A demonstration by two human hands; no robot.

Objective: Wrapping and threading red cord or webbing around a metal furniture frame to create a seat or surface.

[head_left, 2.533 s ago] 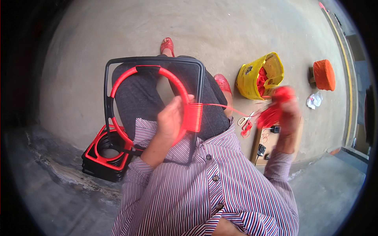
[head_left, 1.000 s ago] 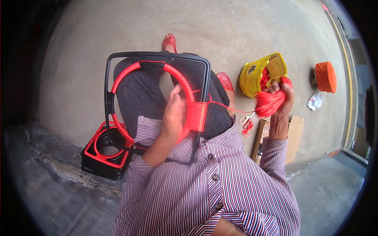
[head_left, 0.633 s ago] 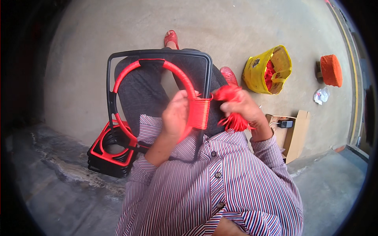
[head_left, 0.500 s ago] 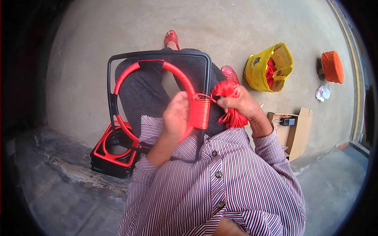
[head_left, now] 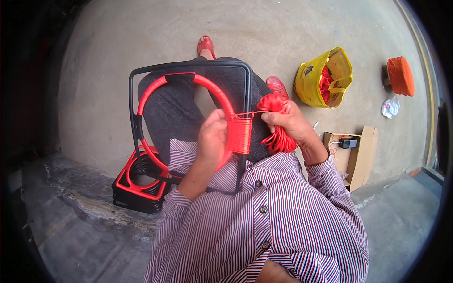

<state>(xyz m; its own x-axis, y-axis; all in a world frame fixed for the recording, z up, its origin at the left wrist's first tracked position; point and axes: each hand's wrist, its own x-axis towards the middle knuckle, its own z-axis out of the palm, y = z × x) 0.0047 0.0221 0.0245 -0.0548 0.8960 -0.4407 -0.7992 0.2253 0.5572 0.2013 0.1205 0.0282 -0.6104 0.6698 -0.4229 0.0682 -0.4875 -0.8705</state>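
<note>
Across my lap lies a black frame (head_left: 249, 80), roughly square, with a round ring (head_left: 214, 89) inside it that is partly wound in red cord. A dense band of red cord (head_left: 240, 137) spans from the ring's right side to the frame's right bar. My left hand (head_left: 211, 141) is closed at the ring's right side, its fingers curled and partly hidden. Just right of the frame, my right hand (head_left: 290, 123) grips a looped bundle of red cord (head_left: 273, 104). A taut strand runs from that hand to the top of the band.
On the floor to the right stands a yellow bag (head_left: 306, 85) with red material inside. Beyond it are an orange-topped stool (head_left: 401, 76) and a crumpled white wrapper (head_left: 390, 107). An open cardboard box (head_left: 363, 160) holds a black adapter (head_left: 348, 143). Stacked black frames (head_left: 137, 203) sit at my left.
The strand between my right hand and the frame has gone from slack and looped to straight. My left fingers are more curled. The frame has barely moved.
</note>
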